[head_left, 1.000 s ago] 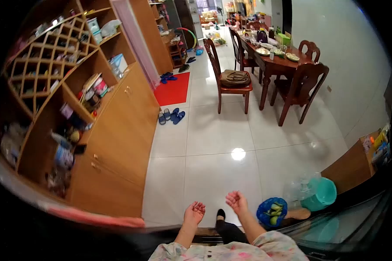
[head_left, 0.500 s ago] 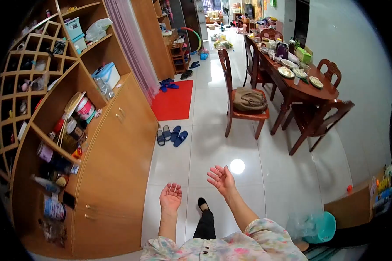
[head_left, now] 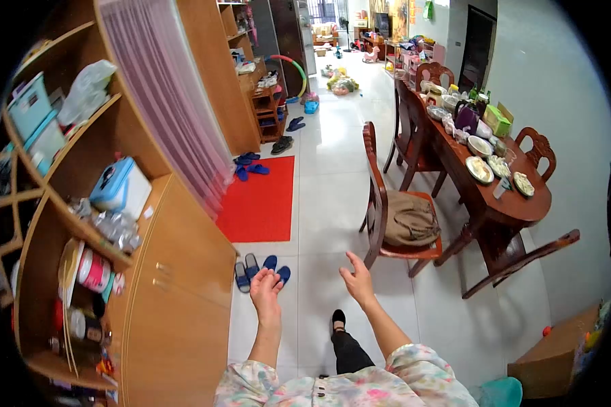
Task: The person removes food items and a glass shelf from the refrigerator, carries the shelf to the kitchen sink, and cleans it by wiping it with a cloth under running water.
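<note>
My left hand [head_left: 266,293] is raised in front of me, palm up with fingers loosely curled and apart, holding nothing. In the view it overlaps the blue slippers [head_left: 282,275] lying on the floor beyond it. To the right, my right hand [head_left: 357,278] is held up empty, thumb and fingers spread. The nearest thing to it is a wooden chair [head_left: 376,197] carrying a brown bag [head_left: 410,218]. Below, one black shoe [head_left: 338,316] shows on the tiles.
A wooden cabinet [head_left: 176,298] with packed shelves runs along the left. Ahead lies a red mat [head_left: 258,203]. At right stands a dining table [head_left: 519,203] with dishes; a cardboard box [head_left: 553,356] and teal bucket [head_left: 502,392] sit lower right.
The mat, slippers, chair and table appear nearer and lower as my view has moved forward. The blue basket has left view. Both hands stay raised; my right hand's fingers have turned.
</note>
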The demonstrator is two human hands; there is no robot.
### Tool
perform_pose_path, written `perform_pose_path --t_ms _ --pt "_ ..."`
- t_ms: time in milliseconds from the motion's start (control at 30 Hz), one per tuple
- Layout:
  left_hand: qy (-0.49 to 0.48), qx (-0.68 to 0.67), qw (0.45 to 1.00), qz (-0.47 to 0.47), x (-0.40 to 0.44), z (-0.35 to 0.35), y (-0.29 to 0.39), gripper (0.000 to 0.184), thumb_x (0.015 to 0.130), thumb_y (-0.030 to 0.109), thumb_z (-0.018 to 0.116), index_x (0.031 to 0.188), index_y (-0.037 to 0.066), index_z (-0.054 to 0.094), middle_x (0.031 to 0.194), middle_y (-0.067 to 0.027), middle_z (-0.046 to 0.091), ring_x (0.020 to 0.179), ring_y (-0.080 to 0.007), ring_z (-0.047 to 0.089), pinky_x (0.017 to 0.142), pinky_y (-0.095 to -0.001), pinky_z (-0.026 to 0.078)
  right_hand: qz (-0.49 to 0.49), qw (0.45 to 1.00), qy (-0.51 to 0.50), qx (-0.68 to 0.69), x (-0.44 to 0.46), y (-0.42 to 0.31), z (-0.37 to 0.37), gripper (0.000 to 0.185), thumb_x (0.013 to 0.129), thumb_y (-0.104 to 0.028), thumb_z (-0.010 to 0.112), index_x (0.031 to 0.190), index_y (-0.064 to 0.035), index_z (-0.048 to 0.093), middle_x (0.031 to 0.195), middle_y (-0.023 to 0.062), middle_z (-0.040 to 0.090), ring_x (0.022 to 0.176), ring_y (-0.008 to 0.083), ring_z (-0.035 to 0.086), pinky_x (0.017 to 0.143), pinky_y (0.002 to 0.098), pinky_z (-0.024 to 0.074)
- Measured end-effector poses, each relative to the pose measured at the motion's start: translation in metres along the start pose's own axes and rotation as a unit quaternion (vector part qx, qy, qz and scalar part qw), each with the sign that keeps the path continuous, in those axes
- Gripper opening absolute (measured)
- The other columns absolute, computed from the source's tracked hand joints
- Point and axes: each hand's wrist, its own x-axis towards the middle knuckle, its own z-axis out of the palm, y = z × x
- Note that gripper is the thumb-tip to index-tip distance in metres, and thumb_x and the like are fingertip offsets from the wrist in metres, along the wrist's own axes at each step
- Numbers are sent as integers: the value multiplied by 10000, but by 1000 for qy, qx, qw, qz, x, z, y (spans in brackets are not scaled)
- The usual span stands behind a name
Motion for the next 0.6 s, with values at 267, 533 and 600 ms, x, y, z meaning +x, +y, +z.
perform_pose_path --t_ms 267,533,600 --pt "-50 463 863 195 232 76 -32 538 705 153 639 1186 -1 453 1185 -201 479 1119 -314 444 952 -361 345 -53 983 14 -177 268 22 50 656 744 -347 598 1276 -34 375 1353 183 329 1236 391 293 1015 452 250" --pt "-1 625 721 298 438 174 6 525 710 184 642 1183 34 471 1285 -218 393 1230 -401 288 1021 -437 250 -128 951 -8 -280 519 -25 123 638 747 -338 606 1293 -109 368 1391 113 276 1276 359 231 973 587 223" --pt "-3 633 726 269 493 200 9 530 718 200 635 1192 37 466 1307 -219 367 1256 -390 250 1032 -431 234 -120 950 -7 -289 580 -27 132 632 748 -316 612 1297 -123 366 1395 106 271 1291 351 201 976 601 209"
